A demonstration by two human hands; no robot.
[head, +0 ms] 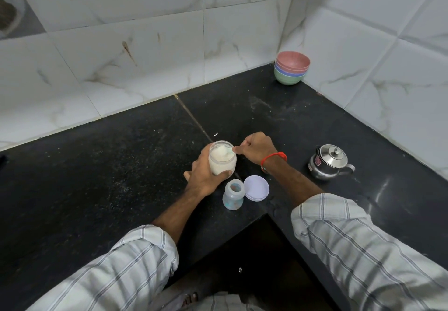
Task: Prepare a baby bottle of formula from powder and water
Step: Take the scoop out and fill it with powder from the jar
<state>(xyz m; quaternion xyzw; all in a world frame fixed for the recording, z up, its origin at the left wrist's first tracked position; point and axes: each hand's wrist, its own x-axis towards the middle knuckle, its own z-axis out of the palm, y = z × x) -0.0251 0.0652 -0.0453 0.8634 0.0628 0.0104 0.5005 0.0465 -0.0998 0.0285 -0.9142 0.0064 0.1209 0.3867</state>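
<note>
A clear jar of white formula powder (222, 161) stands open on the black counter, gripped around its side by my left hand (203, 176). My right hand (257, 149) pinches a pale scoop (229, 151) whose bowl dips into the powder at the jar's mouth. Just in front of the jar stands a small open baby bottle (233, 194), translucent with coloured markings and no teat on it. The jar's lilac lid (256, 187) lies flat beside the bottle on its right.
A steel kettle with a lid (327, 162) sits to the right on the counter (121, 165). Stacked coloured bowls (292, 70) stand in the far corner against the tiled wall. The counter's inner corner edge drops off just below the bottle.
</note>
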